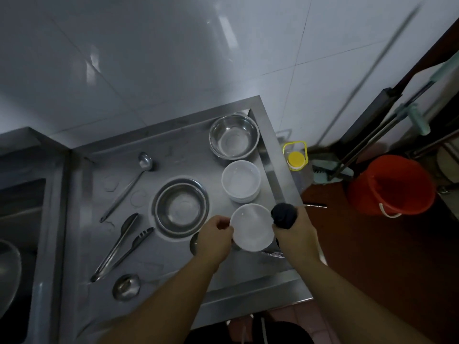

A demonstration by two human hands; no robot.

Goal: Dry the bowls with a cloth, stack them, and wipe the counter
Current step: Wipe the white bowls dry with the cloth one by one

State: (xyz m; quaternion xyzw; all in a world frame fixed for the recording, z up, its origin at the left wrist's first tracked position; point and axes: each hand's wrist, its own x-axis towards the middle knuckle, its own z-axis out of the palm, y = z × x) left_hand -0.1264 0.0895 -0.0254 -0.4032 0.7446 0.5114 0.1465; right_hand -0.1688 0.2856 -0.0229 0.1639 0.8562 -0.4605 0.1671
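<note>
Low in the frame, right of centre, the left hand (215, 232) pinched the near-left rim of a white bowl (252, 227) held above the steel counter (104, 219), while the right hand (291, 225) was clenched around a bunched dark cloth (283, 214) at the bowl's right edge. The likeliest trouble was a slip: the bowl hung from a thin rim grip, and a wet rim or a hard push from the cloth could have tipped it out of the fingers onto the metal. It sat just below the stack of white bowls (241, 181), so a careless swing might also have knocked that stack, which stood close to the counter's right edge with bare floor beyond. The counter showed water rings and streaks, and carried two steel bowls, a ladle (129, 184), tongs (116, 247) and a spoon (126, 286). White tiled wall filled the upper frame; a red bucket (390, 184) and mop handles stood at right.
</note>
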